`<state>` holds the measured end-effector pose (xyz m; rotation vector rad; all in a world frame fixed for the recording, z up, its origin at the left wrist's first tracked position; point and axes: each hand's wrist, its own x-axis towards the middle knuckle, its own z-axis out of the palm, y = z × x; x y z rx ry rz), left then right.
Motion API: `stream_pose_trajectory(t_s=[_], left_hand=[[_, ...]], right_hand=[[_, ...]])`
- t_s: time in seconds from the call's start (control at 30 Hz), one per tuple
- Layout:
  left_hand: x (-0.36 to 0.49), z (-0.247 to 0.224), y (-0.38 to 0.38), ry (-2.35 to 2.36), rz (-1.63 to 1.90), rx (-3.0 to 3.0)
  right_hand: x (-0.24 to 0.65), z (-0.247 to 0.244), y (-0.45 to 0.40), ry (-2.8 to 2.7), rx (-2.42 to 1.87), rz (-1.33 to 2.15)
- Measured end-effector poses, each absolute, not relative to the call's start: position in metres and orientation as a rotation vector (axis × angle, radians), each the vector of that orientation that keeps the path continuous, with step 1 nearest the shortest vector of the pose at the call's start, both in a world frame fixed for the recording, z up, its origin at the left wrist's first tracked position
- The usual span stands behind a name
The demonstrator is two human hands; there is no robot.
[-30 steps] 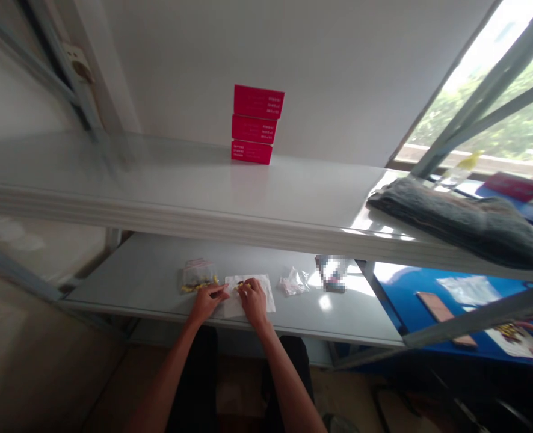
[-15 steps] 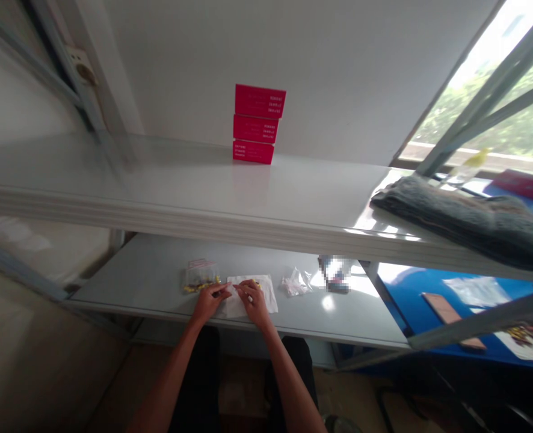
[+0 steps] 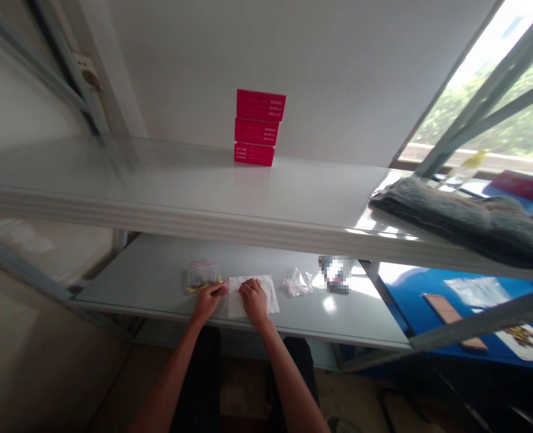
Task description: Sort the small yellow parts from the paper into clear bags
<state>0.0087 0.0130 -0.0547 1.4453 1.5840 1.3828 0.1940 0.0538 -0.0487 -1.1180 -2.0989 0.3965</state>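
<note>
Over the lower shelf, my left hand point(image 3: 209, 299) is closed in a pinch on what looks like a small clear plastic bag with a pinkish edge. Just right of it, my right hand point(image 3: 254, 298) rests above a white sheet point(image 3: 270, 297), fingers bent and drawn together; anything between them is hidden or too small to name. Beside my left hand lies a clear zip bag point(image 3: 198, 278) holding small yellow, brass-looking pieces. To the right of the sheet is a crumpled clear plastic bag point(image 3: 298, 284).
An upper shelf point(image 3: 180, 180) overhangs the work surface, bearing three stacked red boxes point(image 3: 254, 132) and a folded grey cloth point(image 3: 456, 216). A blurred-out item point(image 3: 336, 273) lies right. Beyond the frame post, a blue table point(image 3: 402, 294) holds brass-coloured pieces on white point(image 3: 523, 337).
My right hand has turned and lowered over the white sheet, its fingers moving slightly apart from my left hand. My left hand has barely moved. The view has shifted slightly.
</note>
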Motion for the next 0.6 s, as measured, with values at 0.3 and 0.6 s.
stream_pose_trajectory(t_s=[0.3, 0.6], left_hand=[[0.01, -0.062, 0.015, 1.502, 1.315, 1.561], [0.011, -0.056, 0.013, 1.588, 1.394, 1.43]], right_hand=[[0.19, -0.035, 0.053, -1.917, -0.808, 0.801], [0.204, -0.035, 0.071, -2.059, -1.289, 0.414]])
